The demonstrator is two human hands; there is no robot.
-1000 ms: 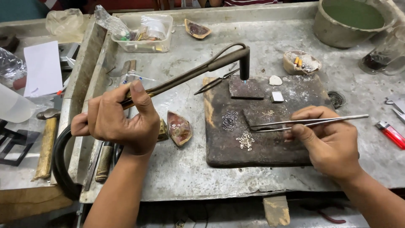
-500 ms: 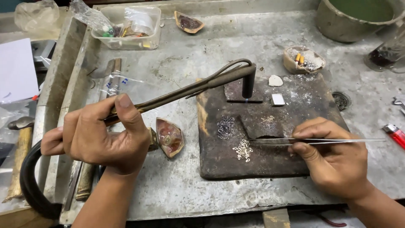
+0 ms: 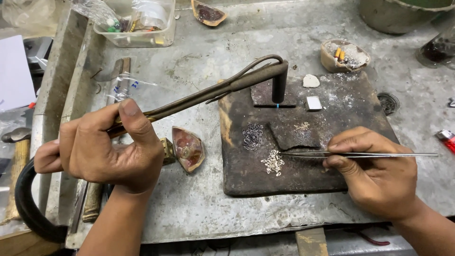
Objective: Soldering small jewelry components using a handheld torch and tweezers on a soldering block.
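Observation:
My left hand (image 3: 102,144) grips a long dark metal torch (image 3: 222,87) whose bent nozzle points down over a charred dark board (image 3: 332,175); a small blue flame shows at the nozzle tip. My right hand (image 3: 374,166) holds thin metal tweezers (image 3: 303,154) lying flat, their tips at a pale cluster of tiny silver links (image 3: 273,162) on the board. A darker cluster of small links (image 3: 252,136) lies just above it. A black hose (image 3: 28,208) loops from the torch under my left wrist.
A broken shell-like dish (image 3: 187,148) sits left of the board. A clear plastic box (image 3: 137,21) stands at the back left, a small bowl with orange bits (image 3: 344,54) at the back right, a red lighter (image 3: 446,139) at the right edge. A hammer (image 3: 16,156) lies far left.
The view has moved closer and shifted. The torch nozzle has come down nearer the board with a small blue flame at its tip. The tweezers stay by the pale links.

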